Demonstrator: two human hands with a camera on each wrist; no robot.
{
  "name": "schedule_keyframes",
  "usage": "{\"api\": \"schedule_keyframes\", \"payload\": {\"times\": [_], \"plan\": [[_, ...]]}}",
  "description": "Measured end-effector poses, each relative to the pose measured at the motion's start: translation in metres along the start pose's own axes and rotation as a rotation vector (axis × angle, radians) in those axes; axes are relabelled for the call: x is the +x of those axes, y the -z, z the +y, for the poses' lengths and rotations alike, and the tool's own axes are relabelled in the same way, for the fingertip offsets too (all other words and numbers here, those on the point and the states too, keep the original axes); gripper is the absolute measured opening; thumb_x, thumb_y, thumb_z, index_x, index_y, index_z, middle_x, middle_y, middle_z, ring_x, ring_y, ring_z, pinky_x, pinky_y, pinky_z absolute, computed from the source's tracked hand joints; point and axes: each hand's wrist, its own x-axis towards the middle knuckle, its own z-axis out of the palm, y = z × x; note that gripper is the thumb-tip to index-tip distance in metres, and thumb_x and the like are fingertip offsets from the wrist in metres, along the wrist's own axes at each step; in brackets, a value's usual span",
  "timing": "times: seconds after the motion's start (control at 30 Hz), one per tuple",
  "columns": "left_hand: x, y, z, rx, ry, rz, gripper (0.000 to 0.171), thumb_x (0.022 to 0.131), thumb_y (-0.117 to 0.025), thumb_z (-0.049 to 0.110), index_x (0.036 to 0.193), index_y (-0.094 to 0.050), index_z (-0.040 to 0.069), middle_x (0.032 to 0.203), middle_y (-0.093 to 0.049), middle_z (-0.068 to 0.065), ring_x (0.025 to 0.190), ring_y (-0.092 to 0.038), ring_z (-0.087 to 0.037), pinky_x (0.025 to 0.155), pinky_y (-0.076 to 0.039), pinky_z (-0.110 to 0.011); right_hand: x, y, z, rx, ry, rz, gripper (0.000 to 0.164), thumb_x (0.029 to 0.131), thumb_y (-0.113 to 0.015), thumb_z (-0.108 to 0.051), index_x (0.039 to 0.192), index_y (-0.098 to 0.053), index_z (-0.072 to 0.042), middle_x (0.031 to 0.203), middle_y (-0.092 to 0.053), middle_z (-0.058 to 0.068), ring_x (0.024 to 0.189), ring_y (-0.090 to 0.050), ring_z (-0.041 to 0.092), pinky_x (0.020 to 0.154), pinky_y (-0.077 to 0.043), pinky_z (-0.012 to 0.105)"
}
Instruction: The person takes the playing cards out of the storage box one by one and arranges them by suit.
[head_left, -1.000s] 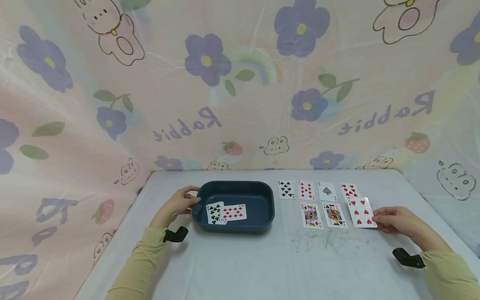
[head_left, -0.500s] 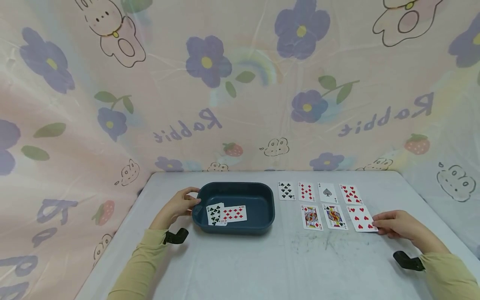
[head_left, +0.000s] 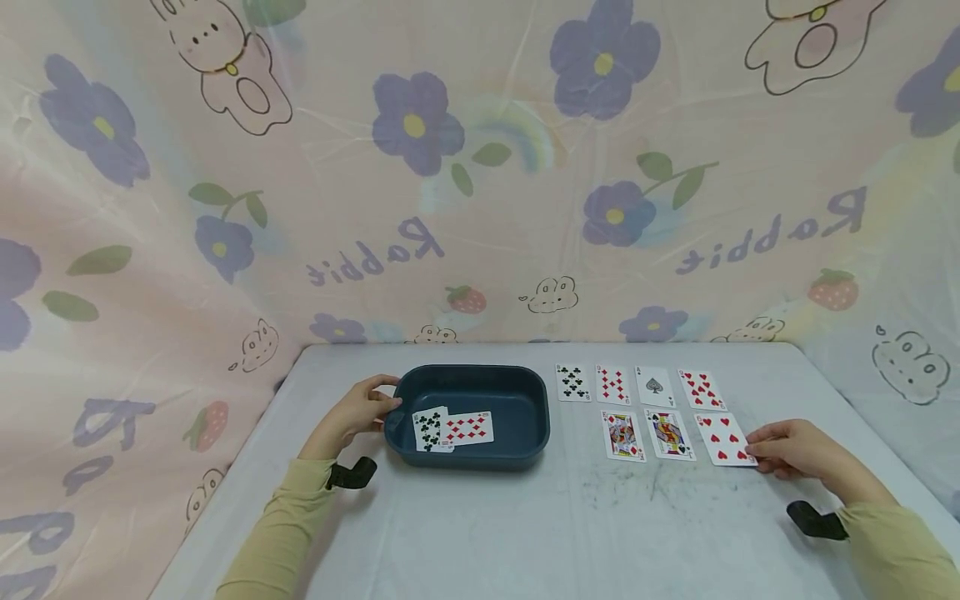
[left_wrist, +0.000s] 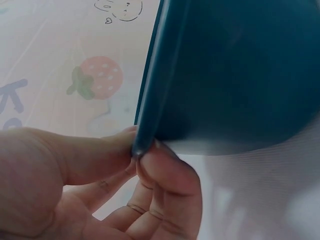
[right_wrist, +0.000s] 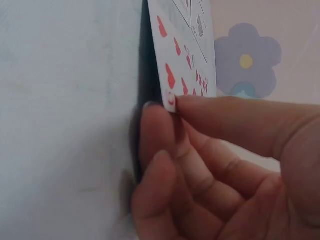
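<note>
My left hand (head_left: pixel 358 414) pinches the left rim of a dark blue tray (head_left: pixel 471 457); the left wrist view shows thumb and finger on the tray's edge (left_wrist: pixel 160 75). Inside the tray lie a clubs card (head_left: pixel 428 431) and a diamonds card (head_left: pixel 469 427), overlapping. On the right, my right hand (head_left: pixel 797 451) pinches the lower right corner of a six of hearts (head_left: pixel 724 439). In the right wrist view this card (right_wrist: pixel 170 60) is slightly tilted, its held corner raised off the table.
Behind the hearts card lies another hearts card (head_left: pixel 702 390). The back row continues leftward with an ace of spades (head_left: pixel 655 387), a diamonds card (head_left: pixel 613 383) and a clubs card (head_left: pixel 573 382). Two face cards, one diamonds (head_left: pixel 623 436) and one black-suited (head_left: pixel 671 433), lie in front.
The six of hearts has come down toward the table and slightly toward me, uncovering the hearts card behind it. My left hand and the tray have stayed put.
</note>
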Motion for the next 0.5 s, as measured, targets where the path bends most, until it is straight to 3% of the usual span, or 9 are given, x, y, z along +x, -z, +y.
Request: {"api": "schedule_keyframes", "payload": {"times": [0.5], "plan": [[0.0018, 0.0003, -0.0025, 0.003, 0.005, 0.004, 0.044, 0.096, -0.059, 0.011, 0.138, -0.045, 0.008, 0.110, -0.056, -0.024, 0.083, -0.058, -0.029, 0.064, -0.050, -0.032, -0.0001, -0.0028, -0.0044, -0.034, -0.019, 0.037, 0.035, 0.088, -0.068, -0.017, 0.106, -0.058, 0.012, 0.075, -0.060, 0.002, 0.067, -0.057, 0.017, 0.060, -0.049, 0.031]]}}
